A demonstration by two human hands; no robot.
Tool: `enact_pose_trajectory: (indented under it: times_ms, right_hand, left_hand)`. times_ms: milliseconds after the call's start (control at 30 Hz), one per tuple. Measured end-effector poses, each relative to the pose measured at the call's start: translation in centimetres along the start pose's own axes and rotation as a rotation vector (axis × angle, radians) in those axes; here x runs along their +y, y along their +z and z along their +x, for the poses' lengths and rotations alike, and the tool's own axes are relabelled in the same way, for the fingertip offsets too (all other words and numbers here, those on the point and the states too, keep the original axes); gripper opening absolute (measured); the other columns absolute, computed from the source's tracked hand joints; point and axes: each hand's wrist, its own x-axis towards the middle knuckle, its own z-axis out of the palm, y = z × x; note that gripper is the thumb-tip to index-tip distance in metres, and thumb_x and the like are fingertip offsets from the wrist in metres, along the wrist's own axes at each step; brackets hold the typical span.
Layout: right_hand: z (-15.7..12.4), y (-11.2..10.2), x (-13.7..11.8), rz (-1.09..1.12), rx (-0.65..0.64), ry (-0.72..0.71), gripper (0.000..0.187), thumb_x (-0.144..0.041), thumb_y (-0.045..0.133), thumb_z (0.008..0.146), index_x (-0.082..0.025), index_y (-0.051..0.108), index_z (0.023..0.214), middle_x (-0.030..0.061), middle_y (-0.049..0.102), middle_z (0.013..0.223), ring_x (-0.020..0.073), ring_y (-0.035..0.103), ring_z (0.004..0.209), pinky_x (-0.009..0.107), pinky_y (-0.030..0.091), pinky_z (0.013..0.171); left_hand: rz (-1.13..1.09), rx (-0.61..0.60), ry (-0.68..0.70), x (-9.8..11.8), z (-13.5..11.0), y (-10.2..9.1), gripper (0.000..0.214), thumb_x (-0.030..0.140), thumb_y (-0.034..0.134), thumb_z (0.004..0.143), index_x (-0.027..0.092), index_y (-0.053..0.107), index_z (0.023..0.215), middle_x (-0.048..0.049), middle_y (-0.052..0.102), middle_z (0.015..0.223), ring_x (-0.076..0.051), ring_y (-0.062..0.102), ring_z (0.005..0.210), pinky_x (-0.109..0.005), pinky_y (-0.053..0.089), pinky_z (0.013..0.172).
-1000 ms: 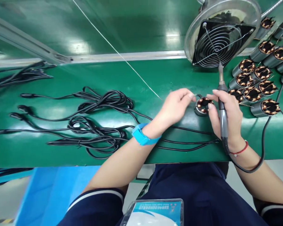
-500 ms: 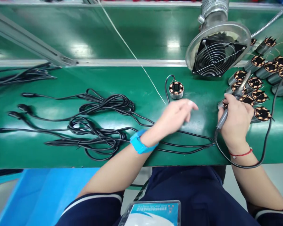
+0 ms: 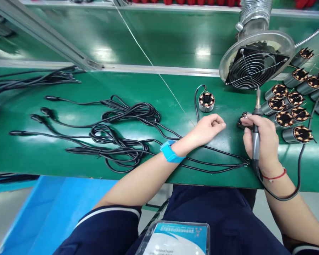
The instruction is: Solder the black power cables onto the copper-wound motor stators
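My right hand (image 3: 264,141) is closed around a soldering iron (image 3: 256,141), its tip pointing up and away. At that hand's fingertips is a stator with copper windings (image 3: 244,120), partly hidden by the fingers; whether they grip it I cannot tell. My left hand (image 3: 208,129), fingers curled and thumb against the index finger, hovers over the middle of the bench. A thin solder wire (image 3: 172,94) runs down toward its back; anything inside the fingers is hidden. Just beyond stands a single stator (image 3: 206,102) with a black cable attached.
Several stators (image 3: 284,118) stand in a group at the right. A fume extractor fan (image 3: 250,69) hangs above the back edge. Coiled black cables (image 3: 130,111) lie left of centre, their stripped ends (image 3: 246,163) near my right wrist. More cables (image 3: 58,78) lie at the far left.
My right hand has brought the soldering iron left, away from the group, turning it more upright; a stator now shows at its fingertips. My left fingers have curled in. The view has shifted slightly.
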Motion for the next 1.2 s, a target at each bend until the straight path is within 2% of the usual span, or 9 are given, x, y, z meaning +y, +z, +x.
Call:
enact_pose_trajectory:
  times_ms: [100, 200, 467, 600, 700, 767, 833, 1033, 1200]
  right_hand:
    - [-0.2, 0.3, 0.2, 0.100, 0.003, 0.048, 0.043, -0.011, 0.050, 0.084, -0.025, 0.046, 0.125, 0.0051, 0.069, 0.108, 0.0240, 0.067, 0.102, 0.054, 0.046, 0.102]
    - [-0.3, 0.6, 0.2, 0.228, 0.021, 0.048, 0.045, -0.010, 0.049, 0.083, -0.025, 0.045, 0.126, 0.0054, 0.068, 0.110, 0.0222, 0.068, 0.099, 0.051, 0.050, 0.099]
    - [0.1, 1.2, -1.0, 0.534, 0.008, -0.059, 0.049, -0.009, 0.050, 0.083, -0.025, 0.044, 0.129, 0.0084, 0.063, 0.120, 0.0241, 0.060, 0.117, 0.048, 0.051, 0.100]
    - [0.3, 0.9, -0.5, 0.368, 0.120, 0.047, 0.051, -0.007, 0.049, 0.082, -0.027, 0.044, 0.129, 0.0054, 0.064, 0.119, 0.0220, 0.062, 0.111, 0.046, 0.050, 0.098]
    - [0.6, 1.1, 0.4, 0.199, -0.039, 0.035, 0.054, -0.005, 0.047, 0.078, -0.024, 0.046, 0.128, 0.0069, 0.062, 0.122, 0.0237, 0.058, 0.115, 0.047, 0.048, 0.097]
    - [0.8, 1.3, 0.8, 0.101, -0.176, -0.026, 0.051, -0.005, 0.046, 0.078, -0.023, 0.049, 0.126, 0.0083, 0.061, 0.124, 0.0255, 0.055, 0.117, 0.047, 0.048, 0.095]
    - [1.0, 1.2, 0.8, 0.013, -0.215, -0.058, 0.046, -0.008, 0.047, 0.081, -0.021, 0.051, 0.124, 0.0088, 0.063, 0.119, 0.0266, 0.055, 0.114, 0.044, 0.048, 0.089]
    - [0.5, -0.1, -0.4, -0.055, -0.192, -0.092, 0.038, -0.015, 0.050, 0.082, -0.019, 0.055, 0.120, 0.0068, 0.067, 0.092, 0.0242, 0.055, 0.078, 0.040, 0.047, 0.072]
    - [-0.2, -0.6, 0.4, 0.163, -0.277, -0.064, 0.059, -0.020, 0.055, 0.081, -0.023, 0.036, 0.138, 0.0113, 0.054, 0.131, 0.0292, 0.052, 0.115, 0.048, 0.047, 0.093]
  left_hand:
    - [0.223, 0.012, 0.117, 0.1, -0.3, 1.0, 0.023, 0.023, 0.057, 0.083, 0.015, 0.056, 0.105, 0.0043, 0.046, 0.067, -0.011, 0.044, 0.062, -0.026, 0.034, 0.060]
    - [0.349, 0.026, 0.230, 0.4, -0.5, 1.6, 0.042, 0.021, 0.057, 0.083, 0.014, 0.048, 0.124, -0.0005, 0.053, 0.083, -0.014, 0.049, 0.075, -0.029, 0.039, 0.072]
    - [0.208, 0.141, 0.182, -0.4, 0.1, 1.7, 0.040, 0.030, 0.052, 0.089, 0.013, 0.047, 0.125, -0.0002, 0.052, 0.081, -0.012, 0.049, 0.073, -0.025, 0.039, 0.067]
    - [0.230, 0.165, 0.140, -0.6, 0.3, 1.2, 0.037, 0.027, 0.052, 0.087, 0.012, 0.052, 0.121, -0.0007, 0.053, 0.080, -0.013, 0.049, 0.074, -0.025, 0.039, 0.067]
    - [0.304, 0.204, 0.104, -0.2, 0.2, 0.5, 0.032, 0.021, 0.052, 0.086, 0.011, 0.055, 0.116, -0.0027, 0.057, 0.084, -0.013, 0.050, 0.076, -0.026, 0.038, 0.069]
    - [0.360, 0.190, 0.078, 0.1, 0.1, -0.1, 0.020, 0.020, 0.050, 0.087, 0.012, 0.061, 0.101, -0.0025, 0.058, 0.082, -0.013, 0.049, 0.073, -0.026, 0.037, 0.068]
    - [0.377, 0.144, 0.048, 0.3, 0.2, -0.6, 0.017, 0.021, 0.048, 0.088, 0.013, 0.062, 0.084, -0.0003, 0.056, 0.073, -0.011, 0.046, 0.067, -0.026, 0.034, 0.066]
    - [-0.023, -0.021, -0.067, 0.8, 0.2, -1.4, 0.018, 0.014, 0.048, 0.081, 0.013, 0.060, 0.068, 0.0031, 0.052, 0.061, -0.006, 0.040, 0.053, -0.022, 0.029, 0.054]
    - [-0.350, -0.086, -0.195, 1.5, 0.4, -0.8, 0.018, 0.012, 0.049, 0.078, 0.013, 0.058, 0.063, 0.0030, 0.050, 0.057, -0.002, 0.028, 0.042, -0.022, 0.013, 0.044]
